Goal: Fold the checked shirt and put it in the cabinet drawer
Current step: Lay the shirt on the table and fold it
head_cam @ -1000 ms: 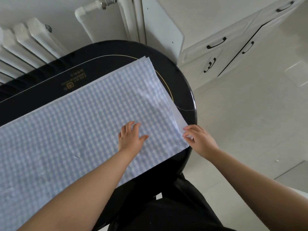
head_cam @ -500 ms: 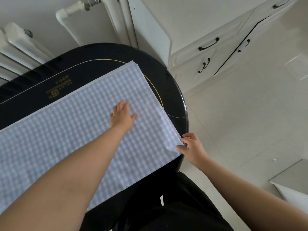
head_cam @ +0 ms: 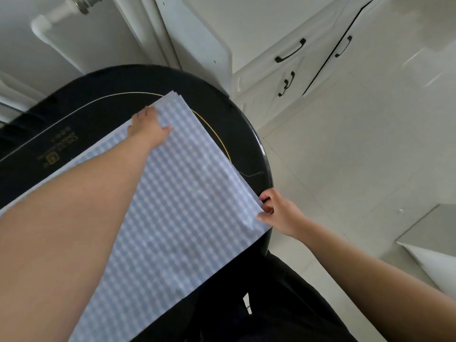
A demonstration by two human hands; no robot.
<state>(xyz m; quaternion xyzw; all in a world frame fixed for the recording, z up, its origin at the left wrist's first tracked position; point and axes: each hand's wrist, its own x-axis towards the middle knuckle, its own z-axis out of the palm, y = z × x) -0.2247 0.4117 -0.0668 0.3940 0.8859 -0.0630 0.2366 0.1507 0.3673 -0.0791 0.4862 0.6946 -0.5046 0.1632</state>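
The blue-and-white checked shirt (head_cam: 187, 198) lies flat in a long folded strip across the black oval table (head_cam: 232, 124). My left hand (head_cam: 148, 129) reaches over to the strip's far edge, near its far right corner, with the fingers curled at that edge. My right hand (head_cam: 276, 213) pinches the near right corner of the shirt at the table's rim. The white cabinet (head_cam: 278, 77) with black-handled drawers and doors stands on the floor to the right, beyond the table; all its fronts are closed.
A white radiator (head_cam: 14, 95) and its pipe (head_cam: 61, 13) run along the wall behind the table. A pale tiled floor (head_cam: 345, 156) lies to the right. A white object's corner (head_cam: 434, 243) shows at the right edge. My dark trousers are below.
My left hand has slid from the middle of the shirt up to its far edge. My right hand has closed on the near right corner. The camera has leaned further forward.
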